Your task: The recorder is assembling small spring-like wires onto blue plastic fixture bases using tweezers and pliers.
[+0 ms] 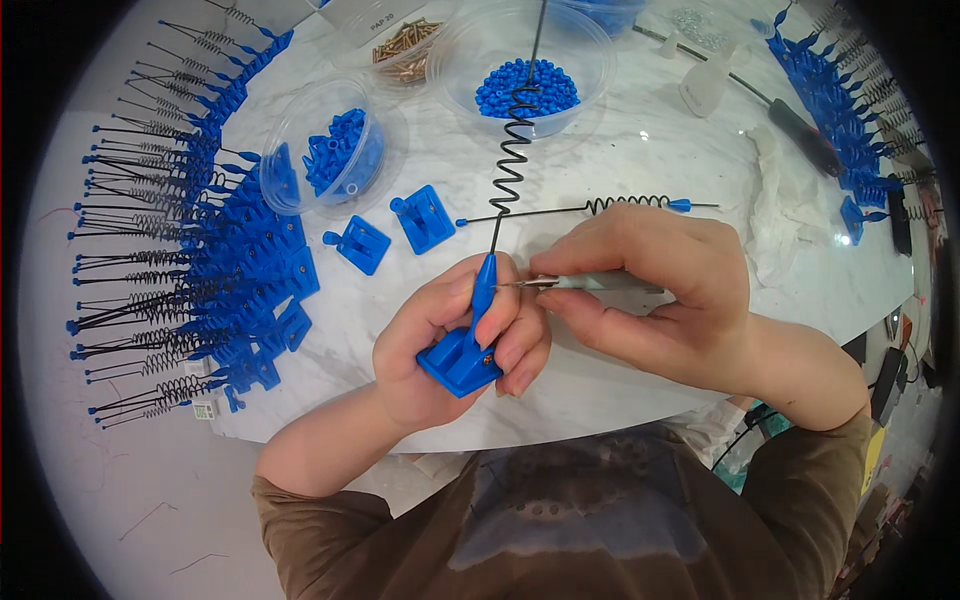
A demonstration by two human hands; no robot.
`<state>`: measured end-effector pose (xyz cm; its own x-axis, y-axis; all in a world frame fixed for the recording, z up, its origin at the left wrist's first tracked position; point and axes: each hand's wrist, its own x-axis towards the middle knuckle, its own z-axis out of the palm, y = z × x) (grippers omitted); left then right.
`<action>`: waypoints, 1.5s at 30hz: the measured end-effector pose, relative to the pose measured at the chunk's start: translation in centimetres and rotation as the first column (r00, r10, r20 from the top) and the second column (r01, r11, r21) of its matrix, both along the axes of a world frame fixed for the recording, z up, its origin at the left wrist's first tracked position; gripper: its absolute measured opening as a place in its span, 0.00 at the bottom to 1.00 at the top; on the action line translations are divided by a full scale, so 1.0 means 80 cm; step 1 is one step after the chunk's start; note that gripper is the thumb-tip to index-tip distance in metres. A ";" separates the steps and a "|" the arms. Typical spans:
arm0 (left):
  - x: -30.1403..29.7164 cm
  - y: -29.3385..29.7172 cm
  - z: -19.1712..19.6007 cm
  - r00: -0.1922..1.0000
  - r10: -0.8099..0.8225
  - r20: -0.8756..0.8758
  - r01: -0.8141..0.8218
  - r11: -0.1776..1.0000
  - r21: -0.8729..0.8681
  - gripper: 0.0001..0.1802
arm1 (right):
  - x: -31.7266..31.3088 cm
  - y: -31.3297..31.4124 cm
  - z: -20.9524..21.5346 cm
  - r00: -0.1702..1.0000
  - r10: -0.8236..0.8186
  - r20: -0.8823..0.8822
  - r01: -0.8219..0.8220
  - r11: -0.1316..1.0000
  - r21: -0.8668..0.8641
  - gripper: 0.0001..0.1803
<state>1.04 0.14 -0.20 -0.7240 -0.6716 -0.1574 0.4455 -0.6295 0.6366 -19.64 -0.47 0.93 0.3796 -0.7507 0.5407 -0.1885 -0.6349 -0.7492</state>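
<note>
My left hand (418,330) is closed round a blue plastic base (456,368) with a blue cone (485,282) rising from it. Out of the cone's tip runs a black coiled wire (511,155), pointing away from me. From the right, my right hand (680,275) pinches a slim craft knife (580,283) with a pale handle and a thin metal tip. That tip reaches the side of the cone; whether it presses in is too small to tell. Just beyond my hands lie another black coiled wire (625,205) and two loose blue bases (428,222).
Finished-looking coiled pieces (250,240) pile up at the left edge, more (830,110) at the far right. Tubs hold blue cones (335,150), blue beads (528,88) and brass-coloured screws (405,45). A black-handled screwdriver (805,135) and crumpled tissue (772,210) lie right.
</note>
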 end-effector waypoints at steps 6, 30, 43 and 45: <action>-0.003 0.001 0.001 0.992 0.065 -0.108 -0.049 0.988 0.145 0.17 | 0.000 0.003 0.004 0.998 -0.011 -0.069 0.016 0.997 0.070 0.11; -0.007 -0.001 -0.003 0.999 -0.007 -0.036 0.004 0.998 -0.063 0.19 | 0.003 -0.001 0.005 0.997 0.031 0.067 -0.038 0.994 0.099 0.08; -0.014 0.002 0.005 0.992 0.054 0.115 -0.049 0.998 -0.045 0.19 | 0.003 0.002 0.004 0.969 0.101 0.227 -0.190 0.890 0.414 0.07; -0.014 0.002 0.004 0.992 0.049 0.114 -0.044 0.998 -0.052 0.19 | 0.003 0.003 0.004 0.969 0.103 0.226 -0.192 0.887 0.419 0.07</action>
